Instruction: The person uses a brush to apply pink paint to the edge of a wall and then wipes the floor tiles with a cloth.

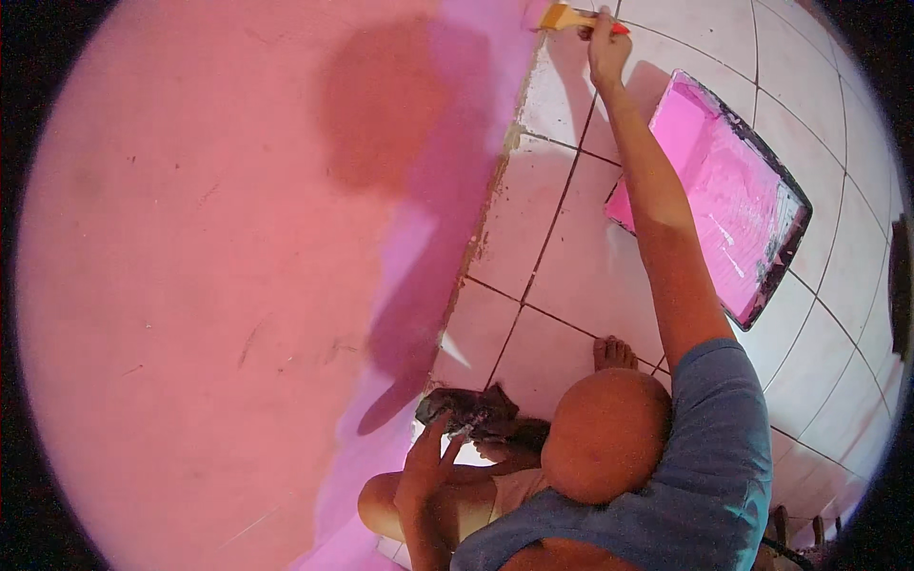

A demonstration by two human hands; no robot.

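My right hand (606,48) is shut on the handle of a yellow paintbrush (560,17) at the top, its bristles at the lower edge of the pink wall (219,247), along a band of brighter pink paint (481,86). My left hand (428,462) is low in the picture beside a crumpled dark cloth (466,407) at the wall's base, fingers stretched and slightly apart, their tips at the cloth. A black-rimmed tray (724,209) coated with pink paint lies on the tiles, partly behind my right forearm.
White square floor tiles (809,114) with dark grout run along the wall. My bare foot (614,352) and bent knee (381,500) are low in the picture. A dark object (897,285) stands at the far right rim, too cut off to make out.
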